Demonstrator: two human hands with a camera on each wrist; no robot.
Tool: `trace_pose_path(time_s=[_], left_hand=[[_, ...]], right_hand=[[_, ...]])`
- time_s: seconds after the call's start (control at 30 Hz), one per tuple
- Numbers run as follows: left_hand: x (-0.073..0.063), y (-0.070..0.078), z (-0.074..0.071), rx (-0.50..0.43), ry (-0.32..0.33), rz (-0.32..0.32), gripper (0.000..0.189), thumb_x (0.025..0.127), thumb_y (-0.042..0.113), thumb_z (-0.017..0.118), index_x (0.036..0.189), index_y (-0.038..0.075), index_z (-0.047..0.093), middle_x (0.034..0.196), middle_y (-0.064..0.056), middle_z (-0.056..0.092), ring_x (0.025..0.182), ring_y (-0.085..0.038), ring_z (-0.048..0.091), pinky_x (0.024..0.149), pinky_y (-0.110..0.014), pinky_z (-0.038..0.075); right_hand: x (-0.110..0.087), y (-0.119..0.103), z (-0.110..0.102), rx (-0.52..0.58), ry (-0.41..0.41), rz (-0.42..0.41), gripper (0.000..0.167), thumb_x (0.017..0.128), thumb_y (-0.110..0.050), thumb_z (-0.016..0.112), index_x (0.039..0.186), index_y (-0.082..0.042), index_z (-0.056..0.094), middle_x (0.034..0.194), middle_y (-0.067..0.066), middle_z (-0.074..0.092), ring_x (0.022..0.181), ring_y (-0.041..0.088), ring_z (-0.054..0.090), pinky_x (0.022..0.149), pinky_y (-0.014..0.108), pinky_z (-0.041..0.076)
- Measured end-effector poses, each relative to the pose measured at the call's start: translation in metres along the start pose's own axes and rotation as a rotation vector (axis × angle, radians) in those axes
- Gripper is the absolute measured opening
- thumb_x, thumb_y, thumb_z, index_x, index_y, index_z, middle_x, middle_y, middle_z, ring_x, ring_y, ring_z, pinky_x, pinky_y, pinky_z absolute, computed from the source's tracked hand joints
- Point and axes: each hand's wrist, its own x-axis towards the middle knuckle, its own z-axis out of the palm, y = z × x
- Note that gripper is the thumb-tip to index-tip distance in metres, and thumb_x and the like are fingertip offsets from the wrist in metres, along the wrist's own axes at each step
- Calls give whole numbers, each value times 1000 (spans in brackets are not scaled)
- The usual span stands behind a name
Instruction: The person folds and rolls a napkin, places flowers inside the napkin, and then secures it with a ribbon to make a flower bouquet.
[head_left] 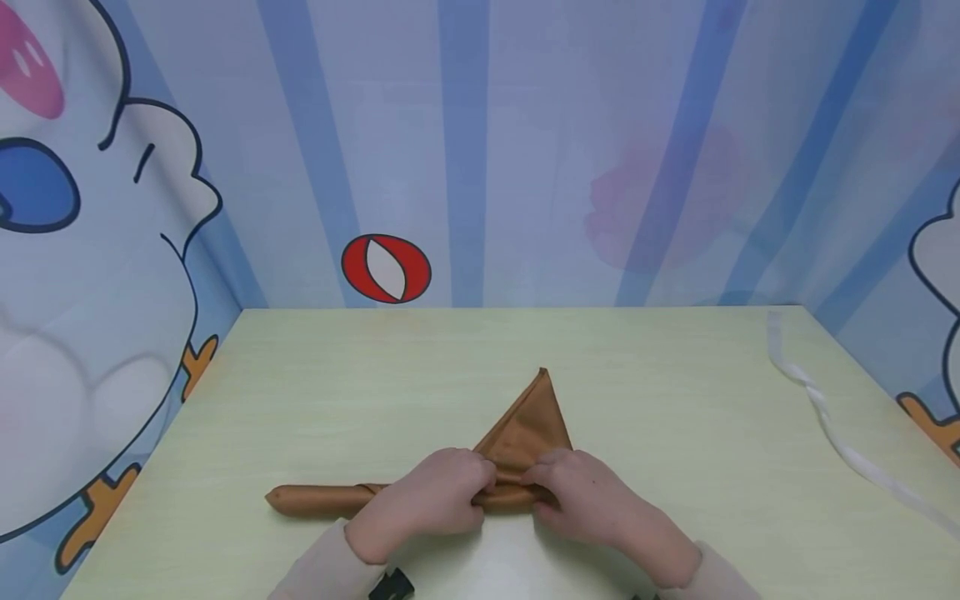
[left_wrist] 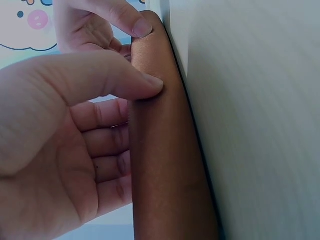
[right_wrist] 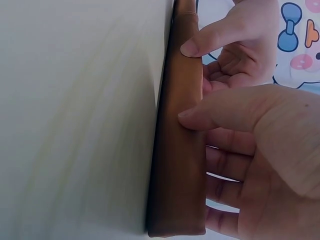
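A brown satiny cloth lies on the table, rolled along its near edge, with a pointed triangular flap standing out toward the back. The rolled part reaches left as a slim tube with a tapered end. My left hand grips the roll, thumb on its near side and fingers behind it. Close to its right, my right hand pinches the same roll in a like way, thumb in front and fingers at the back. The roll's squared right end shows in the right wrist view.
A twisted white ribbon runs along the right side of the pale table. Behind the table's back edge rises a blue striped backdrop with cartoon prints, and more printed panels stand at both sides.
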Motion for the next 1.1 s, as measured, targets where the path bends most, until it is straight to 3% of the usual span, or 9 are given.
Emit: trace_pose_path(time_s=[0.17, 0.4, 0.6, 1.1], left_hand=[[0, -1, 0, -17, -6, 1, 32, 66, -1, 63, 62, 16, 36, 58, 10, 21, 54, -6, 20, 52, -21, 18], [-1, -4, 0, -50, -13, 6, 23, 70, 0, 66, 77, 14, 50, 61, 11, 37, 56, -4, 33, 54, -19, 31], [-2, -3, -2, -52, -13, 31, 23, 71, -5, 63, 76, 14, 49, 60, 11, 36, 55, -4, 32, 53, -18, 28], [-2, -1, -3, -30, 3, 50, 20, 78, -6, 62, 74, 12, 55, 62, 11, 44, 57, -5, 37, 57, -19, 35]], right_hand=[[-1, 0, 0, 6, -1, -6, 19, 77, -7, 69, 96, -6, 72, 89, -2, 68, 84, 13, 62, 75, 33, 51], [0, 0, -1, 41, -13, 18, 21, 78, -6, 68, 98, -8, 71, 91, -3, 69, 83, 11, 61, 74, 33, 50], [0, 0, -1, 60, 4, 16, 20, 76, -4, 67, 96, -10, 70, 89, -6, 69, 79, 8, 57, 70, 28, 48], [0, 0, 1, 77, 42, -9, 24, 76, -2, 66, 98, -12, 68, 85, -7, 62, 71, 3, 48, 64, 23, 44]])
